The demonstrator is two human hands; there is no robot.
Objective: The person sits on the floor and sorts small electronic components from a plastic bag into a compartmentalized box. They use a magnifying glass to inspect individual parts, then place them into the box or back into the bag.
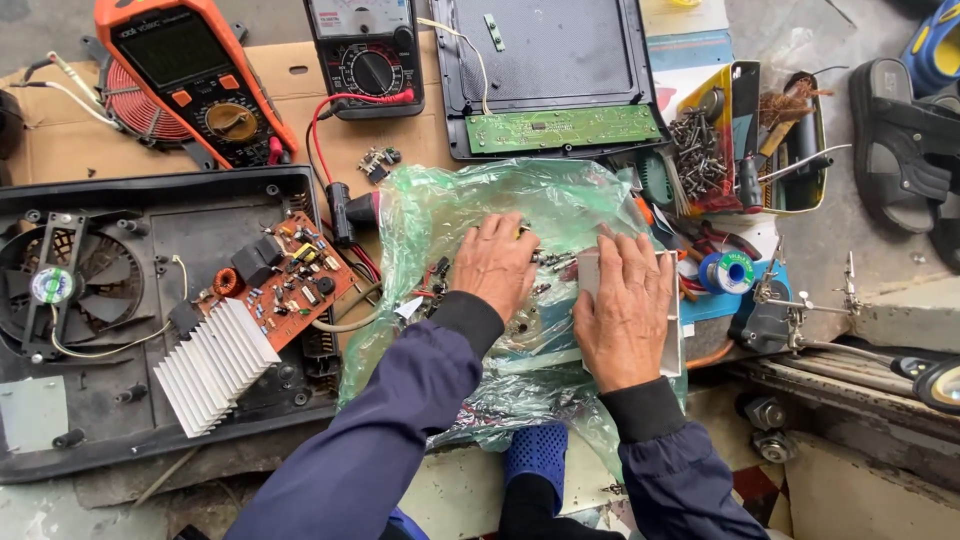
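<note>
my left hand (495,265) lies flat and loose on the green plastic bag (450,215) of small parts, gripping nothing; my right hand (625,305) presses a pale flat box (672,345) beside it.

Both arms wear dark blue jacket sleeves (400,420) with black stretchy cuffs (466,315) right behind each bare hand.

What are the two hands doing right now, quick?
Left hand: fingers curled, pressing on the green plastic bag; holding anything cannot be told.
Right hand: flat and open, resting on a small grey box.
</note>
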